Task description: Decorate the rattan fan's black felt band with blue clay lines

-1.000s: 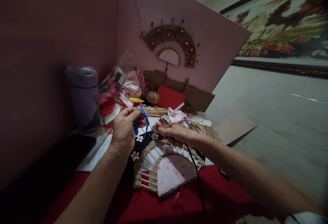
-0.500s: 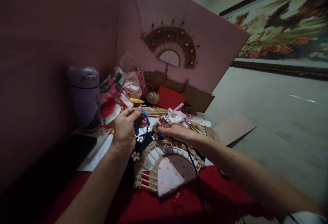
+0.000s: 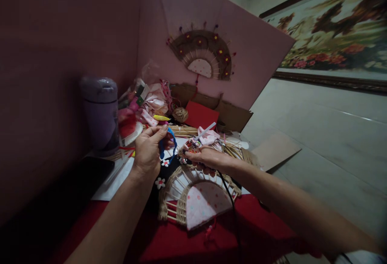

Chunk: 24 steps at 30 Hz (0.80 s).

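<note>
Between the thumb and fingers of my left hand (image 3: 151,143) is a curled blue strip (image 3: 173,137), perhaps a pipe cleaner. My right hand (image 3: 208,156) is closed around a patterned glue gun (image 3: 193,144). A whitish glue stick (image 3: 206,131) pokes out of it, and a black cord (image 3: 226,191) hangs below. Under both hands lies a woven fan (image 3: 181,199) of sticks and twine, with a spotted pink fabric half-circle (image 3: 205,203) and a black outer band. White flowers with red centres (image 3: 160,183) sit on that band. My right hand hides part of the fan's top.
A purple tumbler (image 3: 101,119) and a dark phone (image 3: 93,171) are at the left. Behind the hands are a twine ball (image 3: 180,114), red card (image 3: 202,115), thin sticks (image 3: 184,129) and pink fabric (image 3: 155,98). A finished fan (image 3: 201,50) hangs on the pink board.
My right hand and the glue gun have shifted very slightly to the left. My left hand and the blue strip stay nearly still.
</note>
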{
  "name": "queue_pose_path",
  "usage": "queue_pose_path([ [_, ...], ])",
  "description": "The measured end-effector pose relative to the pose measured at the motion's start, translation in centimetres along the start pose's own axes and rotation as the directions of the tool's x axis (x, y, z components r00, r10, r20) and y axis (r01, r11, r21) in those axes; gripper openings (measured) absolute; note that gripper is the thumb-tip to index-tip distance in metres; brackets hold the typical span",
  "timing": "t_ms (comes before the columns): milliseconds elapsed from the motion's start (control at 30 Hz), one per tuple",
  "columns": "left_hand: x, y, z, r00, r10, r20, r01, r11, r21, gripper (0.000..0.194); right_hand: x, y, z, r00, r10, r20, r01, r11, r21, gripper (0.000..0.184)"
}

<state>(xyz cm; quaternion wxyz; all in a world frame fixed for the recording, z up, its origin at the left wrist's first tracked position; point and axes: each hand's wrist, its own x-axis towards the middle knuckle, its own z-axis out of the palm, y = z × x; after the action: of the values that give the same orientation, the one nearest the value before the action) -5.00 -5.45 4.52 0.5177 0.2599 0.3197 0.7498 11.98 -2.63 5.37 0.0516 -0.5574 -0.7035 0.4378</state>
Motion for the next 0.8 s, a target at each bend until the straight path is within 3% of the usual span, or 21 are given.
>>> queue_pose_path([
  [800, 0.18, -0.02, -0.09, 1.000, -0.003, -0.009, 0.003, 1.000, -0.018, 0.021, -0.42, 0.38, 0.39, 1.000, 0.014, 0.017, -0.014, 1.000, 0.022, 0.049],
])
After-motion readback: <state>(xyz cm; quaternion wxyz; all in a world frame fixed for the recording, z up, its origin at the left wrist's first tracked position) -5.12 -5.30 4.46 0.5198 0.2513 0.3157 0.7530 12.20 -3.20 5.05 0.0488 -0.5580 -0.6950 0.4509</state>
